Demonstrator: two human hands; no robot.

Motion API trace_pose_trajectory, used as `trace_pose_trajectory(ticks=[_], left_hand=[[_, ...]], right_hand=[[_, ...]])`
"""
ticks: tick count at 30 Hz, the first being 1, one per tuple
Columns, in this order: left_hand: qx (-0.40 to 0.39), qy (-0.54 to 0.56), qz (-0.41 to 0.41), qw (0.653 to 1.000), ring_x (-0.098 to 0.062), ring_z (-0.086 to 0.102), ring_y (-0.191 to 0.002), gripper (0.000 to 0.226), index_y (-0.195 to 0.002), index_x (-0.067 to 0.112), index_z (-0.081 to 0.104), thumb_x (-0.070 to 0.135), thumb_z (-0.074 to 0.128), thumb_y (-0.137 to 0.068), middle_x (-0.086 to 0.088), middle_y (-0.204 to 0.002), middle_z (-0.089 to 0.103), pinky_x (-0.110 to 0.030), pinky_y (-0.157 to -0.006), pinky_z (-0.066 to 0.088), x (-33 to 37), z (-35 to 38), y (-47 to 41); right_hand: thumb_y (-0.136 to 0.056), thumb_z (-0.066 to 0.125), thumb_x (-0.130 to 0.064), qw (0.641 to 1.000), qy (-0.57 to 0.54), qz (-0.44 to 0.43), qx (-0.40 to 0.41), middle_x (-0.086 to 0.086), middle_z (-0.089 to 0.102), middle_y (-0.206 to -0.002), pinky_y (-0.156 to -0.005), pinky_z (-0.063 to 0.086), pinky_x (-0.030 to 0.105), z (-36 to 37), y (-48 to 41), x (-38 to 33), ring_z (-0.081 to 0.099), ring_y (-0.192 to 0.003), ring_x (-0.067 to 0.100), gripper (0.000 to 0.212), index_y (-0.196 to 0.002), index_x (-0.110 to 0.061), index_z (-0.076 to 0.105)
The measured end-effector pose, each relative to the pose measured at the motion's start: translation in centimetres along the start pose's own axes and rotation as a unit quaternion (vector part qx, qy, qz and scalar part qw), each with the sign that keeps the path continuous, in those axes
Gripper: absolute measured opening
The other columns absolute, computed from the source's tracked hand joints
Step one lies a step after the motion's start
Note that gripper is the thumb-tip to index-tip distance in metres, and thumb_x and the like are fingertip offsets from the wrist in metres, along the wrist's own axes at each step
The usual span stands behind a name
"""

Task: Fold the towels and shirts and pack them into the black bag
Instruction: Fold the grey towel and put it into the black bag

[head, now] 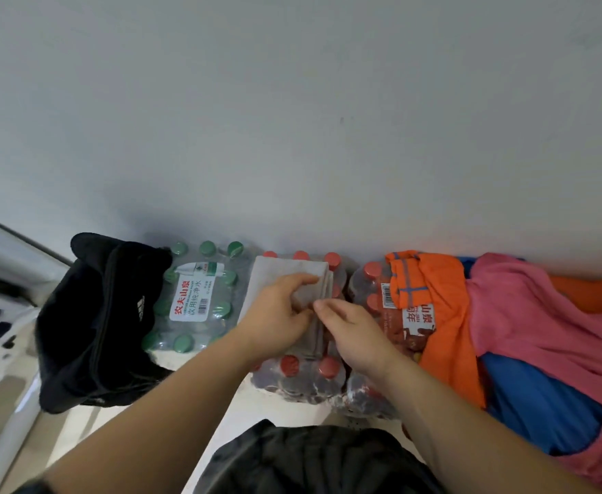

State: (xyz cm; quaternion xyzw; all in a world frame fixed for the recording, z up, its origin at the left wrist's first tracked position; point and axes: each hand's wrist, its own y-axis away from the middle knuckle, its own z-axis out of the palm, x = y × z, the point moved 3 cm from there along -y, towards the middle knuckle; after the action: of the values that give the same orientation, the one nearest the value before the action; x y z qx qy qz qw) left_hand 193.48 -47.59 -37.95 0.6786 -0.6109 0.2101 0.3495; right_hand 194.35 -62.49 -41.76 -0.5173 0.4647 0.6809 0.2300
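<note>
A grey towel [285,276], folded into a narrow strip, lies on top of a shrink-wrapped pack of red-capped bottles [303,372]. My left hand [274,315] grips the towel's middle from the left, fingers curled over its folded edge. My right hand [353,329] touches the same edge from the right with thumb and fingertips. The black bag [96,322] stands to the left, unzipped along its top. On the right lies a heap of clothes: an orange shirt [438,315], a pink cloth [534,322] and a blue cloth [531,401].
A pack of green-capped water bottles [200,297] sits between the bag and the towel. Another red-capped pack [381,301] lies half under the orange shirt. A plain wall runs right behind everything. A white ledge [4,265] lies at far left.
</note>
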Motion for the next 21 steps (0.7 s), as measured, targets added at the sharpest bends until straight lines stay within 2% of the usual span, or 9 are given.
trace_pose_trajectory(ticks=[1, 2, 4, 7, 10, 12, 15, 18, 21], left_hand=[[0.028, -0.019, 0.012, 0.999, -0.015, 0.065, -0.09, 0.051, -0.133, 0.019, 0.059, 0.006, 0.064, -0.084, -0.006, -0.12, 0.063, -0.023, -0.086, 0.051, -0.2, -0.4, 0.1], [0.054, -0.057, 0.035, 0.996, -0.015, 0.063, -0.097, 0.051, -0.134, 0.018, 0.059, 0.008, 0.063, -0.084, -0.004, -0.127, 0.06, -0.025, -0.094, 0.05, -0.4, -0.8, 0.1], [0.074, -0.179, 0.09, 0.977, -0.026, 0.053, -0.123, 0.056, -0.141, 0.017, 0.054, 0.022, 0.059, -0.085, -0.005, -0.142, 0.053, -0.035, -0.108, 0.04, -0.9, -0.8, -0.1], [-0.007, -0.326, 0.076, 0.942, -0.03, 0.019, -0.15, 0.067, -0.156, 0.026, 0.027, 0.055, 0.03, -0.095, -0.001, -0.164, 0.022, -0.051, -0.12, 0.013, -1.6, 0.6, -0.5], [-0.052, -0.391, 0.045, 0.918, -0.03, -0.009, -0.153, 0.079, -0.158, 0.034, 0.0, 0.07, -0.01, -0.089, 0.005, -0.167, -0.008, -0.055, -0.121, -0.006, -2.6, 2.6, -0.7], [-0.056, -0.406, 0.023, 0.912, -0.029, -0.021, -0.151, 0.085, -0.156, 0.035, -0.012, 0.072, -0.023, -0.08, 0.004, -0.163, -0.023, -0.057, -0.12, -0.012, -2.7, 3.5, -0.6], [-0.055, -0.417, 0.007, 0.907, -0.029, -0.031, -0.147, 0.086, -0.151, 0.039, -0.024, 0.079, -0.02, -0.074, 0.003, -0.158, -0.035, -0.06, -0.118, -0.011, -2.4, 4.0, -0.7], [-0.053, -0.425, 0.007, 0.904, -0.03, -0.032, -0.147, 0.08, -0.15, 0.041, -0.028, 0.079, -0.012, -0.081, 0.002, -0.158, -0.037, -0.06, -0.118, -0.01, -2.4, 4.1, -0.8], [-0.058, -0.41, 0.016, 0.91, -0.028, -0.03, -0.147, 0.078, -0.152, 0.041, -0.022, 0.076, 0.0, -0.087, 0.003, -0.159, -0.034, -0.06, -0.118, -0.011, -2.7, 4.0, -1.0]], right_hand=[[-0.097, 0.053, -0.054, 1.0, -0.001, 0.0, -0.007, -0.008, 0.074, -0.111, -0.1, 0.052, 0.042, 0.0, 0.0, 0.0, 0.068, -0.108, 0.01, 0.034, -0.111, -0.03, 0.073], [-0.092, 0.054, -0.06, 1.0, -0.001, 0.002, -0.011, -0.007, 0.074, -0.111, -0.099, 0.053, 0.046, 0.0, 0.0, 0.1, 0.069, -0.107, 0.013, 0.039, -0.111, -0.032, 0.072], [-0.088, 0.055, -0.063, 1.0, -0.007, 0.011, -0.017, -0.004, 0.075, -0.109, -0.096, 0.055, 0.05, -0.3, -0.1, 0.2, 0.071, -0.102, 0.018, 0.042, -0.109, -0.031, 0.072], [-0.099, 0.055, -0.046, 0.999, -0.011, 0.025, -0.016, 0.002, 0.076, -0.1, -0.09, 0.058, 0.05, -0.6, -0.2, 0.2, 0.074, -0.093, 0.021, 0.029, -0.102, -0.022, 0.072], [-0.101, 0.052, -0.041, 0.999, 0.029, 0.022, -0.02, 0.003, 0.073, -0.094, -0.08, 0.061, 0.042, -0.9, 0.0, -0.1, 0.072, -0.082, 0.017, 0.024, -0.101, -0.023, 0.068], [-0.1, 0.051, -0.047, 0.992, 0.126, -0.007, 0.006, -0.003, 0.065, -0.099, -0.08, 0.06, 0.037, -1.6, -0.1, -0.3, 0.067, -0.083, 0.012, 0.023, -0.106, -0.029, 0.065], [-0.099, 0.05, -0.047, 0.967, 0.247, -0.042, 0.042, -0.009, 0.051, -0.112, -0.086, 0.044, 0.021, -2.4, 0.0, -0.9, 0.055, -0.094, 0.002, 0.027, -0.119, -0.032, 0.06], [-0.1, 0.05, -0.045, 0.947, 0.309, -0.071, 0.058, -0.006, 0.047, -0.122, -0.096, 0.043, 0.027, -2.7, -0.1, -1.4, 0.053, -0.104, 0.009, 0.035, -0.127, -0.026, 0.059], [-0.1, 0.05, -0.042, 0.92, 0.367, -0.115, 0.07, -0.003, 0.048, -0.128, -0.106, 0.04, 0.033, -2.5, -0.8, -1.7, 0.048, -0.119, 0.016, 0.039, -0.132, -0.021, 0.058]])
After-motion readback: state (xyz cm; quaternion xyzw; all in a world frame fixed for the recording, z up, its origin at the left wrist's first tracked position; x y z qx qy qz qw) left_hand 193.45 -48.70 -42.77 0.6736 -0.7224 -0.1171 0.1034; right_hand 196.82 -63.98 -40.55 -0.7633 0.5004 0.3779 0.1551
